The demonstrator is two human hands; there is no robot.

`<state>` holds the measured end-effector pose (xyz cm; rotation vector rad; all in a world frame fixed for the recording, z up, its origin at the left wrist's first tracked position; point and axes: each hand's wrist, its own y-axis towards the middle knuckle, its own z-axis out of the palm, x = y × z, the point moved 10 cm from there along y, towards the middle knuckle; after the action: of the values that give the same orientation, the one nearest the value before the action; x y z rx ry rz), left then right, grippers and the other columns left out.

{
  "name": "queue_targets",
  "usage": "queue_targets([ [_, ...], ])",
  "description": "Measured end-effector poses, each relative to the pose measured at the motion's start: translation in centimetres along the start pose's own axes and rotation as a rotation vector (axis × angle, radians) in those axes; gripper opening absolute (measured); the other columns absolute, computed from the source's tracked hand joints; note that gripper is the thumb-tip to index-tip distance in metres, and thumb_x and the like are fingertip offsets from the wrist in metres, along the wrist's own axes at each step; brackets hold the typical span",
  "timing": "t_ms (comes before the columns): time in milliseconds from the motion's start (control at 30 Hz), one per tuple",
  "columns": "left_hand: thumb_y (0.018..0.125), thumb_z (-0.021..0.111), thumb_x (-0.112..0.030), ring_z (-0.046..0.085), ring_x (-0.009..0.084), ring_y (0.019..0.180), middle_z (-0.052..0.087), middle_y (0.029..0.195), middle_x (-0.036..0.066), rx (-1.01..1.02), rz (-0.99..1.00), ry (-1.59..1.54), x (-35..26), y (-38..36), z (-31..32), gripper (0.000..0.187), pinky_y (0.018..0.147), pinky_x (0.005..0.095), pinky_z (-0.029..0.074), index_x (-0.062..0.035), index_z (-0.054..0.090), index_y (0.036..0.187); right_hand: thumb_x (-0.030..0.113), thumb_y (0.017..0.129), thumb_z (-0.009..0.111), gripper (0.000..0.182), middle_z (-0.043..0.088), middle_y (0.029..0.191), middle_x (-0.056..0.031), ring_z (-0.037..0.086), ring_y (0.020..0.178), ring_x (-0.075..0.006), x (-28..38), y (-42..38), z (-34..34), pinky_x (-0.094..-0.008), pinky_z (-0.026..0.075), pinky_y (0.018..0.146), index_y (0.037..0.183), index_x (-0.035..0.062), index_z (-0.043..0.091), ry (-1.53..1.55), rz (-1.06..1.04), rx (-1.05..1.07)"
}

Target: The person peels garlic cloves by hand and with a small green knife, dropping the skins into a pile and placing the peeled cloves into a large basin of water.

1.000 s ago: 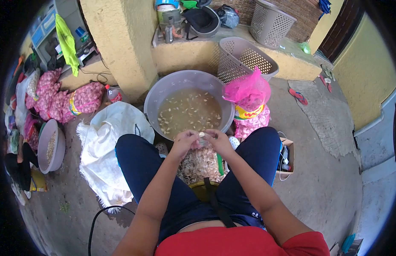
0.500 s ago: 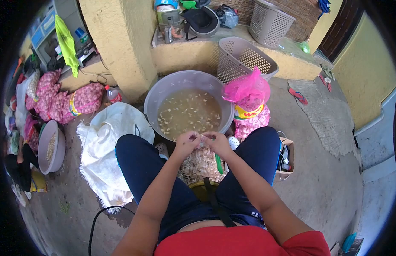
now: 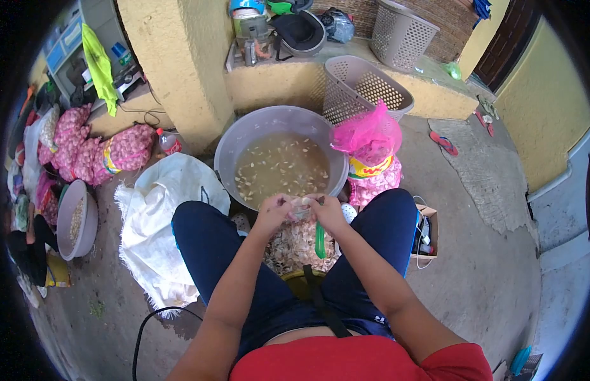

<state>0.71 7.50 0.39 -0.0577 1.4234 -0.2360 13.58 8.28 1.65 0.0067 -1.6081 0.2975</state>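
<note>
My left hand (image 3: 277,209) and my right hand (image 3: 325,209) are nearly together over the near rim of a large grey basin (image 3: 222,152). Both have bent, closed fingers, with a small pale piece between them, too small to name surely. A green-handled tool (image 3: 320,241) hangs down below my right hand, held in it. Cloudy water with pale garlic cloves (image 3: 288,166) fills the basin. Beneath my hands, between my knees, lies a heap of garlic and peelings (image 3: 298,249) in a container.
White sack (image 3: 158,222) at left; pink net bag (image 3: 371,140) right of the basin; grey perforated baskets (image 3: 345,82) behind it. A small box (image 3: 428,235) stands by my right knee. Far left are garlic sacks (image 3: 126,149), another basin (image 3: 88,228) and part of a person (image 3: 37,247).
My hands have drawn slightly apart, my left to the left and my right to the right. The green handle has swung left and up.
</note>
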Motion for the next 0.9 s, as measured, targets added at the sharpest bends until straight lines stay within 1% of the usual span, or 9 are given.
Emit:
queue_targets([
  [67, 0.077, 0.048, -0.007, 0.052, 0.0124, 0.055, 0.051, 0.065, 0.004, -0.057, -0.034, -0.076, 0.7, 0.5, -1.5, 0.007, 0.056, 0.0254, 0.047, -0.0016, 0.050, 0.074, 0.007, 0.080, 0.045, 0.021, 0.057, 0.070, -0.0081, 0.047, 0.040, -0.0112, 0.1, 0.2, -0.7, -0.0241, 0.041, 0.038, 0.093, -0.0065, 0.054, 0.049, 0.012, -0.013],
  [167, 0.076, 0.049, -0.007, 0.054, 0.0127, 0.059, 0.052, 0.067, 0.005, -0.124, -0.032, -0.021, 0.4, 0.9, -3.7, 0.008, 0.055, 0.0239, 0.046, -0.0016, 0.050, 0.082, 0.006, 0.080, 0.045, 0.021, 0.057, 0.071, -0.0078, 0.046, 0.040, -0.0104, 0.0, 0.3, -1.3, -0.0234, 0.041, 0.039, 0.094, -0.0064, 0.054, 0.103, 0.039, 0.019],
  [267, 0.077, 0.050, -0.010, 0.055, 0.0147, 0.068, 0.053, 0.076, 0.007, -0.091, 0.004, -0.135, -0.6, 0.1, -2.0, 0.014, 0.059, 0.0253, 0.047, -0.0024, 0.049, 0.089, 0.006, 0.080, 0.045, 0.021, 0.056, 0.069, -0.0067, 0.045, 0.043, -0.0090, -0.1, 0.3, -0.5, -0.0228, 0.041, 0.041, 0.095, -0.0061, 0.053, 0.085, 0.054, 0.090],
  [367, 0.078, 0.053, -0.012, 0.054, 0.0156, 0.077, 0.054, 0.086, 0.008, -0.006, -0.045, -0.192, -1.5, -0.8, 0.2, 0.022, 0.062, 0.0257, 0.047, -0.0031, 0.047, 0.097, 0.005, 0.081, 0.046, 0.021, 0.052, 0.065, -0.0045, 0.043, 0.046, -0.0074, 0.5, -0.5, 0.6, -0.0227, 0.040, 0.044, 0.097, -0.0057, 0.052, 0.048, 0.071, 0.154],
  [467, 0.077, 0.055, -0.013, 0.054, 0.0144, 0.081, 0.055, 0.088, 0.007, 0.056, 0.001, -0.173, -2.5, -1.5, 1.3, 0.024, 0.063, 0.0243, 0.046, -0.0020, 0.049, 0.098, 0.005, 0.080, 0.045, 0.021, 0.053, 0.066, -0.0051, 0.043, 0.046, -0.0078, 0.4, -1.0, 1.4, -0.0231, 0.041, 0.044, 0.097, -0.0055, 0.053, 0.033, 0.095, 0.221],
  [567, 0.077, 0.056, -0.010, 0.054, 0.0131, 0.077, 0.055, 0.083, 0.005, 0.205, -0.044, -0.026, -1.7, -1.2, 2.3, 0.025, 0.064, 0.0242, 0.046, -0.0003, 0.049, 0.098, 0.005, 0.080, 0.045, 0.021, 0.054, 0.066, -0.0056, 0.044, 0.045, -0.0085, -0.1, -0.7, 1.3, -0.0236, 0.041, 0.044, 0.096, -0.0054, 0.054, 0.054, 0.093, 0.233],
  [667, 0.077, 0.057, -0.011, 0.054, 0.0122, 0.073, 0.056, 0.080, 0.005, 0.246, 0.004, -0.024, -1.4, -0.9, 2.3, 0.021, 0.064, 0.0230, 0.046, -0.0005, 0.051, 0.094, 0.006, 0.081, 0.044, 0.021, 0.051, 0.064, -0.0035, 0.043, 0.046, -0.0071, -0.2, -0.9, 1.4, -0.0221, 0.040, 0.044, 0.097, -0.0053, 0.053, 0.057, 0.107, 0.253],
  [767, 0.079, 0.055, -0.011, 0.054, 0.0117, 0.069, 0.055, 0.080, 0.005, 0.245, 0.014, 0.002, -0.7, -0.7, 2.0, 0.016, 0.064, 0.0234, 0.047, -0.0015, 0.051, 0.091, 0.006, 0.081, 0.045, 0.021, 0.050, 0.059, -0.0025, 0.043, 0.045, -0.0073, -0.2, -0.7, 1.3, -0.0220, 0.039, 0.044, 0.097, -0.0052, 0.053, -0.027, 0.082, 0.236],
  [900, 0.081, 0.052, -0.012, 0.052, 0.0109, 0.066, 0.052, 0.078, 0.004, 0.233, -0.034, -0.031, -0.1, -0.7, 2.2, 0.012, 0.063, 0.0242, 0.047, -0.0023, 0.048, 0.086, 0.006, 0.081, 0.045, 0.021, 0.050, 0.056, -0.0025, 0.044, 0.045, -0.0078, 0.3, -0.6, 1.2, -0.0224, 0.039, 0.044, 0.097, -0.0036, 0.054, -0.184, 0.020, 0.207],
])
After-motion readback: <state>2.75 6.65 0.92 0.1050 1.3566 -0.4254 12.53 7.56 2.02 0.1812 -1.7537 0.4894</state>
